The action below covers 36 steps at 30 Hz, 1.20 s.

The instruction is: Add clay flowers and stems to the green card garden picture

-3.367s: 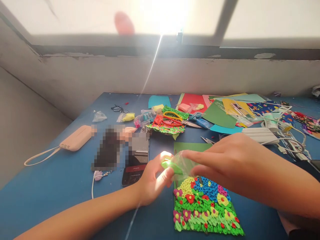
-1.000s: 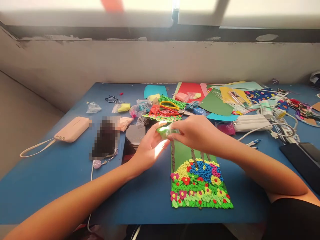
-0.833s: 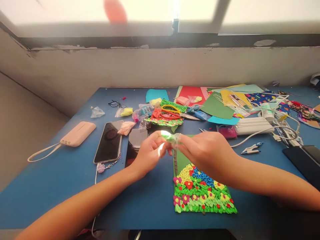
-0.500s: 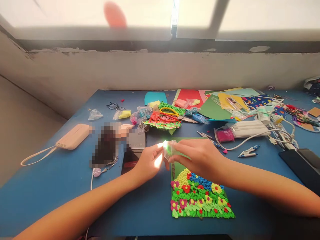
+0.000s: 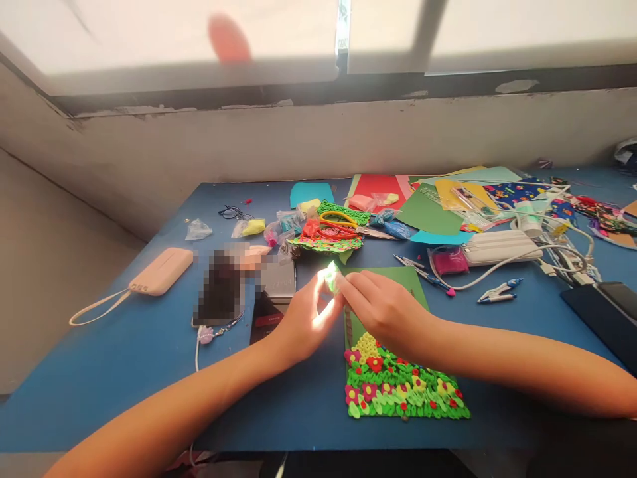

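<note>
Both hands meet over the blue table (image 5: 124,358) and pinch a small clear plastic bag of light green clay (image 5: 332,277), lit by a sun patch. My left hand (image 5: 304,320) grips it from the left, fingers closed. My right hand (image 5: 383,307) pinches its right side, fingers pressed together. Just under my right hand lies a green card (image 5: 398,275) covered at its near end with clay flowers in green, red, yellow and blue (image 5: 403,392).
A pink power bank (image 5: 162,270) and two phones (image 5: 279,285) lie left. Behind sit scissors with yellow handles (image 5: 343,226), clay bags (image 5: 249,229), coloured paper sheets (image 5: 430,212), a white power bank (image 5: 500,247) with cables, and a dark phone (image 5: 604,312) at right.
The bag of green clay has been squeezed smaller between both hands, and the hands have drawn closer together over the green card. The view has shifted slightly.
</note>
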Each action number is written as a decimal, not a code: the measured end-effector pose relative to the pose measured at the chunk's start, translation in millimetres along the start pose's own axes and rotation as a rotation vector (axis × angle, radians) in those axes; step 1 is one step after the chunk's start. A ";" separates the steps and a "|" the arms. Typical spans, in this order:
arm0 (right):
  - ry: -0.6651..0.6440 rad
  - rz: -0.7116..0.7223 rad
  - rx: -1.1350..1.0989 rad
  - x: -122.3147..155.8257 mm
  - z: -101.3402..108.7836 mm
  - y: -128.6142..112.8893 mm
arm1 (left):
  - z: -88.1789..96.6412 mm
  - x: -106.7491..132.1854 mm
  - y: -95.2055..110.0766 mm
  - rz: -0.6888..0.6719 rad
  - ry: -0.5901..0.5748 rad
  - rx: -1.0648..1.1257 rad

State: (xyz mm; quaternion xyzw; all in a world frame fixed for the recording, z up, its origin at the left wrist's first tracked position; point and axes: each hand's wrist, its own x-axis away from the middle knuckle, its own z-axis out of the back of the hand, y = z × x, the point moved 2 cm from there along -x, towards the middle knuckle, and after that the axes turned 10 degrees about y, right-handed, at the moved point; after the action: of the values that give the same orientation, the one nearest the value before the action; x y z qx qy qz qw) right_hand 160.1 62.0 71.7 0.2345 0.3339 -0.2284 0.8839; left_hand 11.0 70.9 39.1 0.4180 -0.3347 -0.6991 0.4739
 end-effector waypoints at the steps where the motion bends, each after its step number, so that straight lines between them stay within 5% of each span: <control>1: 0.006 0.009 0.018 -0.2 0.6 -0.5 | 0.7 0.2 0.5 -0.023 0.014 -0.018; 8: 0.074 0.012 0.163 3.6 -2.7 -5.2 | 4.3 0.9 4.2 -0.152 0.110 -0.161; 12: 0.290 -0.064 -0.134 7.5 -7.4 -1.2 | 7.9 -1.7 4.8 -0.197 0.154 -0.206; 15: 0.381 -0.300 -0.328 8.1 -10.3 7.4 | 10.7 -1.6 5.8 -0.233 0.172 -0.247; 18: 0.310 -0.467 -0.354 8.1 -12.9 12.6 | 10.4 1.1 6.6 -0.308 0.159 -0.308; 27: 0.218 -0.210 -0.239 11.2 -19.7 12.4 | 6.8 1.7 2.2 -0.541 0.242 -0.507; 36: 0.133 -0.342 -0.503 10.3 -11.9 19.6 | 20.6 -7.0 5.2 -0.658 0.322 -0.515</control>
State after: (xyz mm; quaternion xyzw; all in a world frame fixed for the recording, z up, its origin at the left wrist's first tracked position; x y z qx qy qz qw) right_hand 172.2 81.6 61.8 -0.0366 0.4716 -0.2684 0.8392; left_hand -4.2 77.3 54.3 0.4742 0.0790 -0.7992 0.3607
